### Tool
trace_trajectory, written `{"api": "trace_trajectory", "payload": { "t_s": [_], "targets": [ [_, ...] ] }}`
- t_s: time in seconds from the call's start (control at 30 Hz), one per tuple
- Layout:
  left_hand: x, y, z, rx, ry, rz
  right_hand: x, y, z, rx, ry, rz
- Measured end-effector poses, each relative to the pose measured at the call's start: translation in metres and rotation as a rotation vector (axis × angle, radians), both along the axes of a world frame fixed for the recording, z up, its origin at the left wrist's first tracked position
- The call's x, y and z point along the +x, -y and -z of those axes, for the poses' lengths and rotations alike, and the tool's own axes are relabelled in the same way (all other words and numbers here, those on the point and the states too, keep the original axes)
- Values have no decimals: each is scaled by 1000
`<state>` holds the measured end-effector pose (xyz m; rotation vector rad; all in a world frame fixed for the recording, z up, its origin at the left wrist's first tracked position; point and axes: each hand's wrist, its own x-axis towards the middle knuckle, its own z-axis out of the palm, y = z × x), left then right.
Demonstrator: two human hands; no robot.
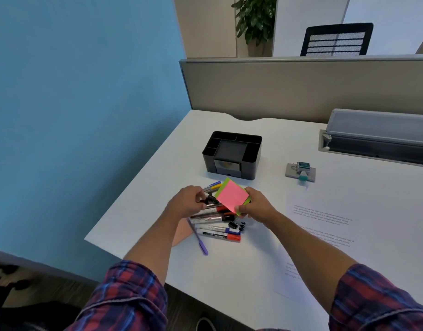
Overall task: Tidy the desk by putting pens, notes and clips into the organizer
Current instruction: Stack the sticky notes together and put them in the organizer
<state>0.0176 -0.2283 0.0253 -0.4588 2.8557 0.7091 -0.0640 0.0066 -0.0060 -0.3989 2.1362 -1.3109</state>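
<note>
Right hand (256,207): pinched on the near corner of a stack of sticky notes (232,197), pink sheet on top, green sheets showing beneath at the far and right edges. Stack appears lifted and tilted above the clutter, not lying flat on the desk (253,271).

Left hand (187,201): fingers curled shut on a small black object, probably a binder clip or a pen cap; cannot tell which. Hand sits directly over the pile of pens (213,212), touching or nearly touching it.

Below the hands, toward the near edge of the desk: two markers (219,234) side by side, one blue-capped, one red-capped; a purple pen (198,238) lying at an angle; a few black binder clips (236,225) just beside the markers. More pens poke out beyond the left hand, under the notes.

Organizer (232,155): black, several compartments plus a small front drawer, standing toward the far edge of the desk, apart from the pile. Compartments look empty from here.

Off to the right: printed paper sheets (325,225), a small grey-and-teal gadget (300,172) farther back.

Judgement: early in the task, picking-up step, nothing sorted yet. Next move likely calls for carrying the notes forward to the organizer and setting them level into the wide middle compartment, keeping the stack squared so that the sheets do not fan apart.
</note>
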Motion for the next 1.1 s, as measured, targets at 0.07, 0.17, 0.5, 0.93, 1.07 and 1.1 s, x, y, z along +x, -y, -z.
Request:
{"api": "trace_trajectory", "payload": {
  "t_s": [0.07,0.17,0.5,0.93,1.07,1.1],
  "targets": [
    [6,11,-5,-154,191,102,1,-2,2,20,-12,3],
    [18,21,-4,-332,368,112,4,-3,4,63,-37,-6],
    [39,16,14,-490,387,116,13,-3,1,144,-92,-5],
    [38,13,12,-388,309,80,17,-8,-3,189,-98,0],
    [38,10,9,-371,257,77,18,-9,-4,196,-94,-3],
    [38,10,8,-351,251,71,19,-10,-4,199,-95,-2]
  ]
}}
